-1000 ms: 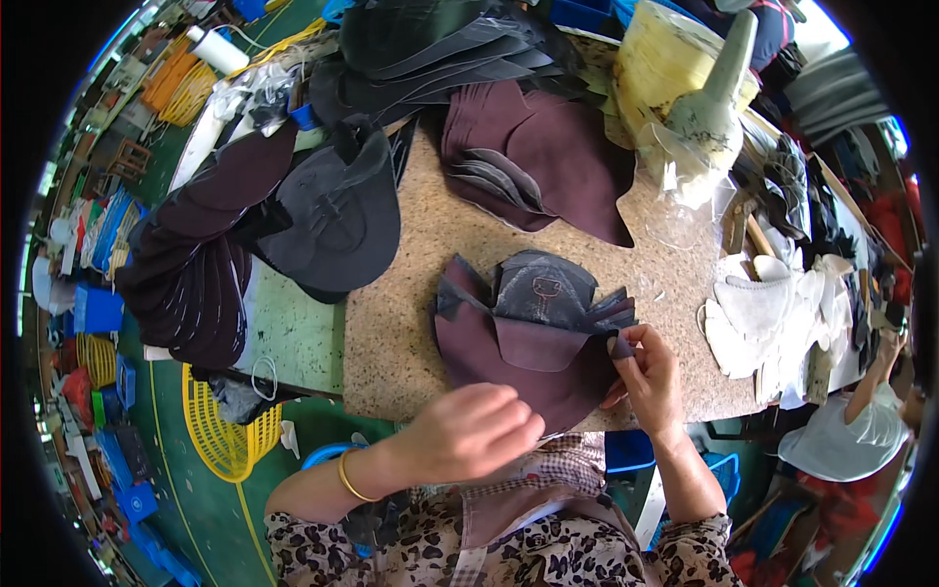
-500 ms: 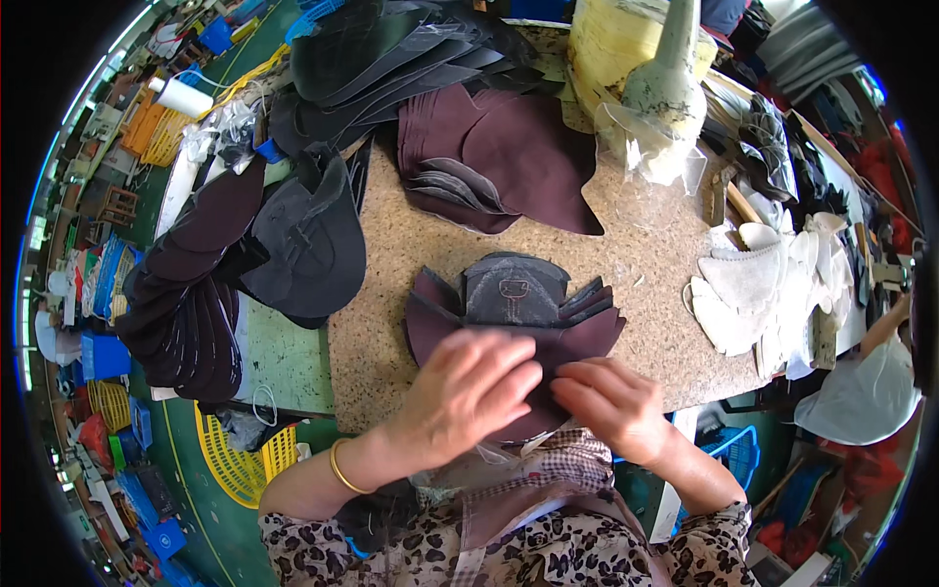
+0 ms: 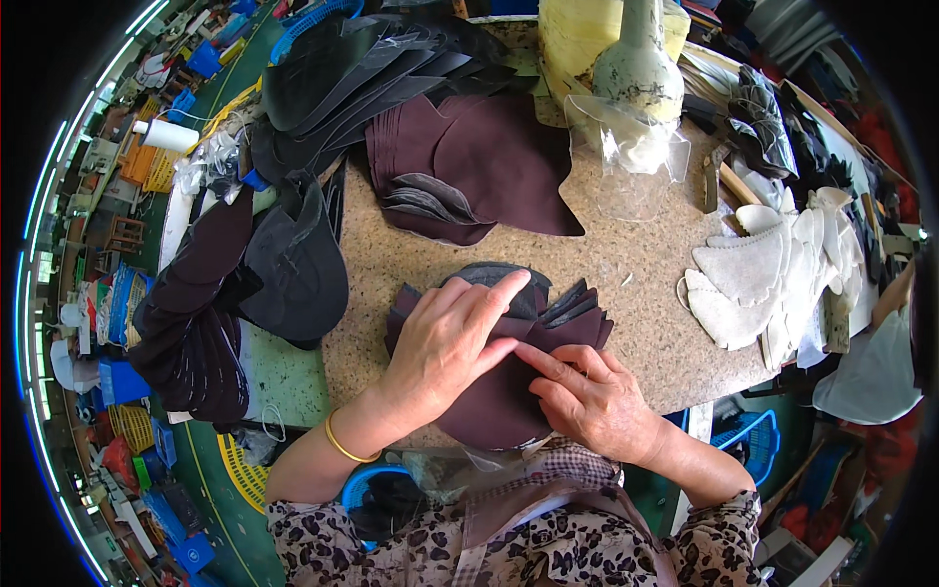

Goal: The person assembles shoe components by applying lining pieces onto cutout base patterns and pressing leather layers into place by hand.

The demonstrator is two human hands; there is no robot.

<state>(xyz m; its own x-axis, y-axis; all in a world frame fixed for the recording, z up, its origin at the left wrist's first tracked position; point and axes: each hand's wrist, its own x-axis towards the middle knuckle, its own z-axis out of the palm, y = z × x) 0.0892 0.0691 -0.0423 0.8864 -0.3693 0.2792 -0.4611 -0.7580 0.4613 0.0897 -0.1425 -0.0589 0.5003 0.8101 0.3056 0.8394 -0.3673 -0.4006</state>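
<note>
In front of me on the speckled board [image 3: 381, 298] lies a stack of dark maroon, leather-like shoe-upper pieces [image 3: 489, 411], with a black piece [image 3: 536, 305] over its far part and several dark flaps fanned at the sides. My left hand [image 3: 445, 338] rests across the stack, fingers stretched out and thumb spread. My right hand [image 3: 595, 399] is on its right side, index finger extended to the tip of my left thumb and other fingers bent. Nothing shows held in either hand. The left hand hides part of the black piece.
Beyond sit more maroon pieces [image 3: 509, 161] and piled black pieces [image 3: 362, 73]. Black and maroon pieces [image 3: 293, 259] overhang the left side. White scalloped pieces [image 3: 743, 269] lie right, near a wooden handle [image 3: 738, 184]. A grey-green post [image 3: 638, 83] stands at the back.
My left hand has moved onto the black piece, its fingers straightening. My right index finger has stretched out to meet the left thumb. The whole view has shifted slightly.
</note>
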